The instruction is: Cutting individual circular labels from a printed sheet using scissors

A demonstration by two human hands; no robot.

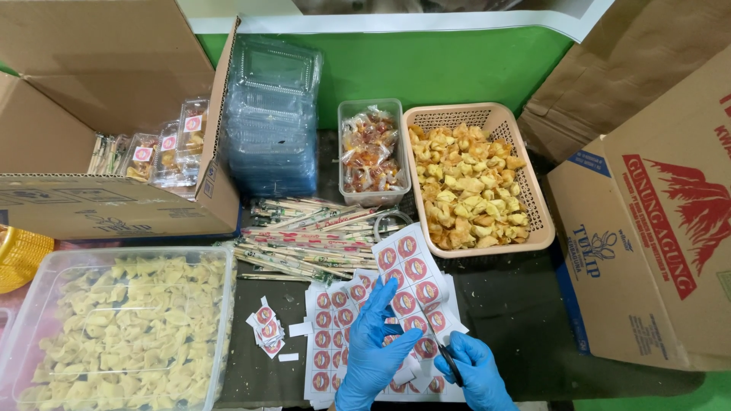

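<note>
A dark table top [525, 304] carries everything. On it lie sheets of round red stickers [403, 293], a small pile of cut stickers [266, 331] and a heap of wrapped chopsticks [312, 236]. A tan basket of fried dumplings [533, 217] stands beside a clear tub of sauce packets [371, 152]. A stack of clear plastic boxes [272, 114], a clear bin of pale dumplings [114, 327] and cardboard boxes [114, 202] also stand there.

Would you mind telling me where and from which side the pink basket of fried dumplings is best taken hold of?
Grip the pink basket by its flat rim on the two long sides, one hand each, coming from above. It is heaped with fried dumplings, so a one-sided grip would probably tip it. The left long side is tight against the clear sachet tub; the right has a little more room beside the cardboard box.
</note>
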